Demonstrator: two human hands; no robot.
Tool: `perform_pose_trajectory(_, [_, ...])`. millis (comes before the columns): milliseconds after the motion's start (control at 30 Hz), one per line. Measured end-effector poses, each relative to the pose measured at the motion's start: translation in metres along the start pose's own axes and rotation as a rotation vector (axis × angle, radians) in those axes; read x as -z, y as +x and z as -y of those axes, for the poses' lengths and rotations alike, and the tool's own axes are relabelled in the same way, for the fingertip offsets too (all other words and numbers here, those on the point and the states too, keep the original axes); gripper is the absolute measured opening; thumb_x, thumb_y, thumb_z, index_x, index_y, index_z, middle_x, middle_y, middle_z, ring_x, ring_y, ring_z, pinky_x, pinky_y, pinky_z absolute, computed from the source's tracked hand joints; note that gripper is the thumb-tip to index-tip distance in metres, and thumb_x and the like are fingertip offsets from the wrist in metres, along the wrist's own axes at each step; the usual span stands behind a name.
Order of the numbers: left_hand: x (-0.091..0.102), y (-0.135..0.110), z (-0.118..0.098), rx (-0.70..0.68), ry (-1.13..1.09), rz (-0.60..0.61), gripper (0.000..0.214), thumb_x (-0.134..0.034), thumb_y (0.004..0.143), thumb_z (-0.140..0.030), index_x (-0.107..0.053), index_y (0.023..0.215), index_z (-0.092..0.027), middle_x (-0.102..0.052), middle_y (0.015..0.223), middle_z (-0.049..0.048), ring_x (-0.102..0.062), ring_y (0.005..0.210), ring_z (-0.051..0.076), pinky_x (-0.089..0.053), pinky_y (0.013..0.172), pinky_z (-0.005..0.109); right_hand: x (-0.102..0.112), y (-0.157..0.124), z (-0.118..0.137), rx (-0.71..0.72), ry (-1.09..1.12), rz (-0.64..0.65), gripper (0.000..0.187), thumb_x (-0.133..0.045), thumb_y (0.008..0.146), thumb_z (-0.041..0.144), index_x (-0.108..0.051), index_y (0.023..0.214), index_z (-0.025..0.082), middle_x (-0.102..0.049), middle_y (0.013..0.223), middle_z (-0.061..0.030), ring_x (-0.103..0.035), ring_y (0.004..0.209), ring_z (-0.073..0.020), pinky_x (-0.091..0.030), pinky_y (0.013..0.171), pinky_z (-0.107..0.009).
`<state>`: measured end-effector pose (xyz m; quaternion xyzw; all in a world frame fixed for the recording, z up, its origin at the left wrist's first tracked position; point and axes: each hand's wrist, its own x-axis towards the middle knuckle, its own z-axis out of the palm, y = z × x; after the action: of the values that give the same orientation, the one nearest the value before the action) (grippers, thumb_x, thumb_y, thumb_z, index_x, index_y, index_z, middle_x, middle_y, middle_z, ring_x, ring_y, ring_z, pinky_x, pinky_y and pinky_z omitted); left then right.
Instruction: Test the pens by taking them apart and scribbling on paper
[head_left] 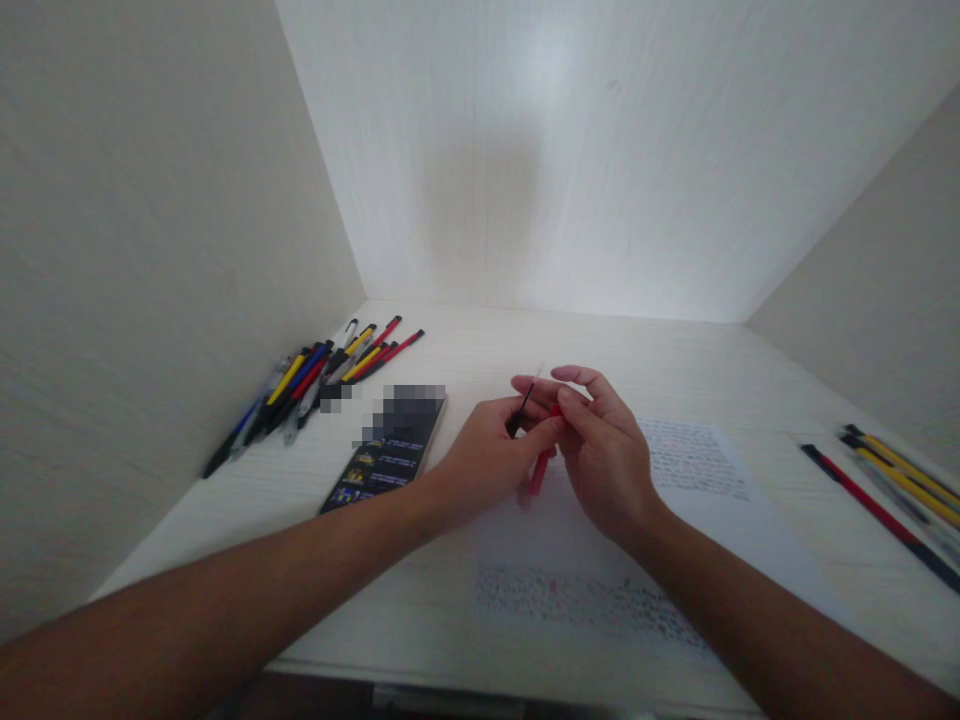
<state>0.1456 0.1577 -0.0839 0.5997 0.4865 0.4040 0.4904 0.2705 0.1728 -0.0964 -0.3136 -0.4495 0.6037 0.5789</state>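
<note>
My left hand (491,450) is closed around a black pen grip section (514,424), with a thin dark refill (531,388) sticking up out of it. Between the two hands slants a red pen barrel (537,476). The thumb and fingers of my right hand (604,440) pinch its upper end, and my left thumb tip crosses in front of its middle. Beneath both hands lies a white sheet of paper (555,545) covered in part with handwritten lines. My fingers hide some of the pen parts.
On the left, a loose pile of pens (300,385) in several colours lies by the side wall. A dark printed box (390,462), partly pixelated, rests beside my left forearm. At far right are a red and black pen (874,505) and several yellow pens (907,485). Pale walls enclose the desk.
</note>
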Motion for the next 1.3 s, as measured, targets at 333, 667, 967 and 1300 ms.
perform_pose_trajectory(333, [0.004,0.006,0.005,-0.021,-0.170,0.010,0.028,-0.062,0.093,-0.040,-0.058,0.078,-0.017,-0.051,0.056,-0.0043,-0.047,0.041,0.007,-0.035,0.035,0.021,0.014,0.009,0.001,-0.024,-0.066,0.127,0.019,-0.065,0.091,0.026,-0.070,0.109,0.022,-0.074,0.117,-0.0082,-0.068,0.114,-0.0220,-0.043,0.111,-0.045])
perform_pose_trajectory(667, [0.005,0.010,0.007,0.054,-0.309,0.000,0.022,-0.063,0.094,-0.037,-0.061,0.084,-0.016,-0.052,0.064,-0.0034,-0.046,0.044,0.006,-0.038,0.037,0.020,0.017,0.014,0.001,-0.072,-0.023,0.062,0.030,-0.075,0.086,0.030,-0.069,0.113,0.020,-0.075,0.116,-0.0095,-0.070,0.109,-0.0207,-0.053,0.103,-0.038])
perform_pose_trajectory(967, [0.011,0.014,0.009,0.137,-0.493,-0.085,0.028,-0.070,0.088,-0.042,-0.063,0.090,-0.015,-0.054,0.074,-0.0017,-0.046,0.053,0.006,-0.037,0.043,0.019,0.026,0.022,0.001,-0.075,-0.024,-0.069,0.024,-0.082,0.078,0.027,-0.074,0.098,0.016,-0.077,0.104,-0.0099,-0.073,0.102,-0.0219,-0.054,0.103,-0.040])
perform_pose_trajectory(1300, [0.009,0.012,0.010,0.067,-0.355,-0.076,0.026,-0.068,0.090,-0.040,-0.061,0.088,-0.016,-0.052,0.063,-0.0029,-0.045,0.045,0.006,-0.037,0.039,0.020,0.028,0.023,0.006,-0.144,-0.037,0.008,0.012,-0.071,0.080,0.011,-0.077,0.091,0.016,-0.077,0.105,-0.0103,-0.071,0.103,-0.0197,-0.051,0.106,-0.038])
